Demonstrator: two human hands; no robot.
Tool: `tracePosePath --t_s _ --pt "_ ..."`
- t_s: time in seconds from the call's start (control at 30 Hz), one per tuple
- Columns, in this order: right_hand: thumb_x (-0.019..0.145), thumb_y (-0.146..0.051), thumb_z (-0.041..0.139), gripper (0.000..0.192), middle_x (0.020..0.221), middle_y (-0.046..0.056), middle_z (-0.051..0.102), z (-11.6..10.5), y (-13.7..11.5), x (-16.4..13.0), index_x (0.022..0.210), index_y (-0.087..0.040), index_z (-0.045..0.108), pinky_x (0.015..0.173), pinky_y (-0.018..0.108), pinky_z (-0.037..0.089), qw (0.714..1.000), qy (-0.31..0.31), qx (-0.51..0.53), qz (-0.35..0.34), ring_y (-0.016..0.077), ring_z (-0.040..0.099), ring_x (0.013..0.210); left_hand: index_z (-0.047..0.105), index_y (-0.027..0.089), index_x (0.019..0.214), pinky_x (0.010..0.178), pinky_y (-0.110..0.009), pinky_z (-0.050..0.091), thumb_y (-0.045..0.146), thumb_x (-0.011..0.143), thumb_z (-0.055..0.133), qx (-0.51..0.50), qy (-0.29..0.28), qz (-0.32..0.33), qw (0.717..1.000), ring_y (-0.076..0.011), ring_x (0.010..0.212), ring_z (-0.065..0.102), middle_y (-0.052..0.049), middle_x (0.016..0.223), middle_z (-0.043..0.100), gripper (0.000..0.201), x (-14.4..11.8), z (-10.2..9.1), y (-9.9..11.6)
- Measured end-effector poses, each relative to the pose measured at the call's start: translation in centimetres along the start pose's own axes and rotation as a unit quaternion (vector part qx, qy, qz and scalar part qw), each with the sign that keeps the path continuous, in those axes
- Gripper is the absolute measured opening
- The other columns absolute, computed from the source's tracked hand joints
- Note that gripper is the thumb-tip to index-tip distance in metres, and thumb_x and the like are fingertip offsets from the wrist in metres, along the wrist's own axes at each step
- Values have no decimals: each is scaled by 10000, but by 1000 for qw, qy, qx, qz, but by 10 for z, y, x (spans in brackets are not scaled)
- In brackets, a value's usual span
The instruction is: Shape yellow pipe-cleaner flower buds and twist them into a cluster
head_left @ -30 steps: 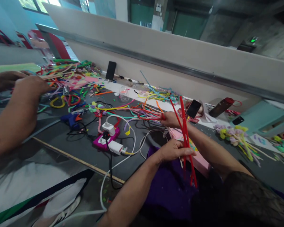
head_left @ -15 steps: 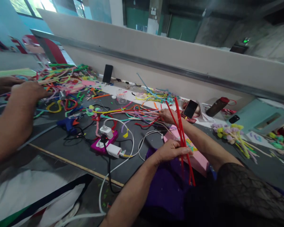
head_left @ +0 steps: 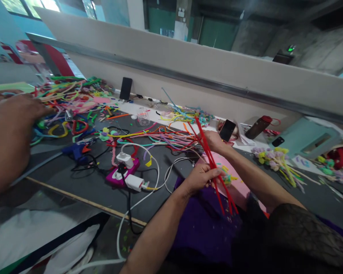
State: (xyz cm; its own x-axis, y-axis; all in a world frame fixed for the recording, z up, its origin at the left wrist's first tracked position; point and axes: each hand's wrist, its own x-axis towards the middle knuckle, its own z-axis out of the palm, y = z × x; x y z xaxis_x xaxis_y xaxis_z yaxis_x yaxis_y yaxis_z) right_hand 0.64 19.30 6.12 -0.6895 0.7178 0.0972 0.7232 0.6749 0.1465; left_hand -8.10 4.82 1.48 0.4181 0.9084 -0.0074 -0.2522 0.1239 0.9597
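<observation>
Head view shows a dark grey table (head_left: 82,179) below a beige partition wall (head_left: 188,64), strewn with coloured pipe cleaners (head_left: 160,137). Left hand (head_left: 201,177) grips red pipe cleaners (head_left: 210,160) above a purple cloth (head_left: 200,224); right hand (head_left: 213,140) pinches their upper part.
</observation>
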Motion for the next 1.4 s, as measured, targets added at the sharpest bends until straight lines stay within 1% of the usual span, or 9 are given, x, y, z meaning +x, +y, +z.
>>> tracePosePath --t_s 0.23,0.37,0.5,0.67,0.73,0.93,1.07,1.27,1.4 --pt "924 -310 301 358 958 126 627 -5 5 8 1020 -138 600 654 261 386 998 55 -11 42 204 585 835 660 101 907 372 -158 275 450 737 575 -56 56 4 997 -45 414 474 -15 582 596 397 3 -1 -5" --pt "887 -235 404 272 1037 119 589 -8 -2 24 1098 -140 548 722 250 396 999 49 -5 -20 185 559 899 662 92 851 373 -157 278 439 720 599 -36 31 11 999 -46 414 486 -17 583 597 376 2 1 -5" --pt "796 -201 545 383 1112 128 552 -7 -5 23 1170 -133 502 728 241 411 995 -8 19 -93 179 555 921 654 96 867 381 -157 280 435 712 608 -61 67 13 996 -44 410 475 -15 581 590 375 4 -3 -5" --pt "849 -218 447 263 1058 107 611 -25 1 -17 1052 -148 597 745 266 410 989 115 88 19 192 569 930 634 115 924 368 -160 261 439 719 593 -112 96 19 989 -36 397 447 11 582 559 386 6 -10 -4" --pt "862 -284 422 259 876 75 661 -33 2 -46 900 -149 640 675 249 420 980 101 161 54 173 600 805 630 122 938 356 -161 248 436 720 590 -132 96 26 986 -34 388 443 19 582 553 384 8 -11 -4" --pt "855 -422 390 387 646 40 632 -26 -24 -143 718 -128 601 472 197 408 878 -29 462 121 116 578 540 634 148 919 356 -146 252 417 724 594 -130 100 40 986 -26 398 451 33 589 555 335 12 -7 -8" --pt "838 -377 429 334 586 12 596 -10 -52 -173 652 -138 569 462 188 404 850 0 506 145 101 540 500 637 117 908 352 -149 254 423 711 614 -73 92 31 993 -26 383 437 20 558 556 365 12 2 -11" --pt "820 -318 442 210 573 -14 567 0 -62 -188 768 -150 558 411 168 399 749 16 627 213 87 534 445 620 125 970 344 -151 258 439 720 605 -27 34 17 999 -35 341 416 38 459 531 402 12 15 -14" --pt "787 -299 471 187 484 -59 465 3 -52 -198 702 -152 548 357 160 323 749 75 625 205 55 419 358 627 103 917 349 -152 286 411 711 627 -10 13 32 999 -39 349 432 22 470 550 370 18 27 -10"
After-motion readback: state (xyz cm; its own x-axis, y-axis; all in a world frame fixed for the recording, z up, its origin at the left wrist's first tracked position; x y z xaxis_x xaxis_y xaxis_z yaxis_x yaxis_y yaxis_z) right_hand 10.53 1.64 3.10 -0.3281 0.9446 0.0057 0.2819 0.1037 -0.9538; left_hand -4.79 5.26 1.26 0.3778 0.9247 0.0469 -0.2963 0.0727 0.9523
